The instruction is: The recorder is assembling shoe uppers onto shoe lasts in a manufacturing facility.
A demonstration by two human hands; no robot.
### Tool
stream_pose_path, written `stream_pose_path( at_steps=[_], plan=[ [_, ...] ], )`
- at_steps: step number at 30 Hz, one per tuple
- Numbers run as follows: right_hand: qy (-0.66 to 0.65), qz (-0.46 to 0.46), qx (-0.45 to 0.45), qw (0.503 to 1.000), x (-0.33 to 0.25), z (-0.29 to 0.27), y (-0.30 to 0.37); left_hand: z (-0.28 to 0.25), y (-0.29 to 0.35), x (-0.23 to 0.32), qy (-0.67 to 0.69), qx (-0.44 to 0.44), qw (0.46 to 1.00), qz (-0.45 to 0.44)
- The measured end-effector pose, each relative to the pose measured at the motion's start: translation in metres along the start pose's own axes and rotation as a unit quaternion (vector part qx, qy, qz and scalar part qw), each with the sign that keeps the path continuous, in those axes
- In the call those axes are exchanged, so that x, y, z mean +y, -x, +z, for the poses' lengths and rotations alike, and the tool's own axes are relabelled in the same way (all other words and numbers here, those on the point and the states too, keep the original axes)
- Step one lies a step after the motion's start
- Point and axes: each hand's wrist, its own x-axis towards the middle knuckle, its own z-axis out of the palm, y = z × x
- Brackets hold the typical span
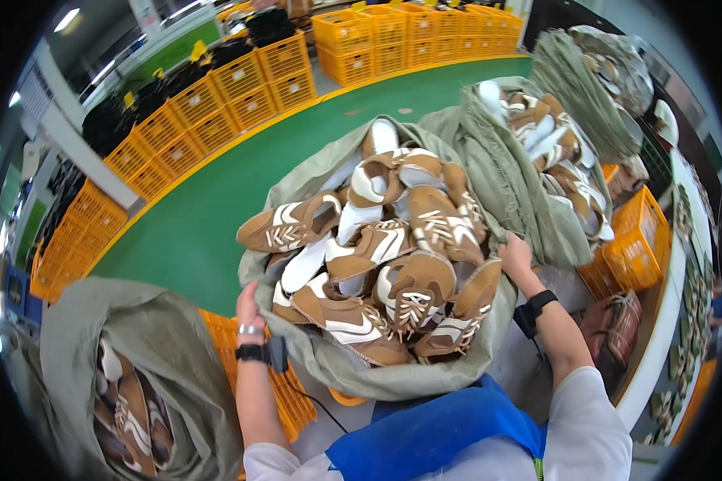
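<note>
A large grey-green woven sack [297, 353] stands open in front of me, heaped with brown and white sneaker uppers [361, 321]. White stripes and laces show on them, and several pale undersides face up. At the sack's left side, my left hand [249, 308] is closed on the rim, its fingers partly hidden by the cloth. My right hand [515, 255] grips a fold of the rim on the right, close to a neighbouring sack [529, 212]. Both wrists carry dark bands, with a cable running from the left one.
Another sack of uppers [160, 345] stands at lower left. Stacked orange crates [241, 80] line the far side of the green floor [208, 208]. To the right are an orange crate [638, 244], a reddish-brown bundle [612, 327] and a long white-edged bench [662, 345].
</note>
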Motion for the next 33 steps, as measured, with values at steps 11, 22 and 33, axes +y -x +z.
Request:
stream_pose_path(
  at_steps=[11, 22, 33],
  plan=[
    [-0.677, 0.112, -0.052, 0.726, -0.049, -0.090, 0.086, 0.038, 0.181, 0.105, 0.249, -0.207, 0.936, 0.139],
    [-0.344, -0.076, -0.016, 0.936, -0.044, -0.023, 0.099, -0.020, 0.220, 0.062, 0.181, -0.111, 0.973, 0.087],
    [-0.610, 0.082, -0.175, 0.768, -0.067, -0.053, 0.061, 0.015, 0.218, 0.073, 0.186, -0.103, 0.972, 0.103]
  ],
)
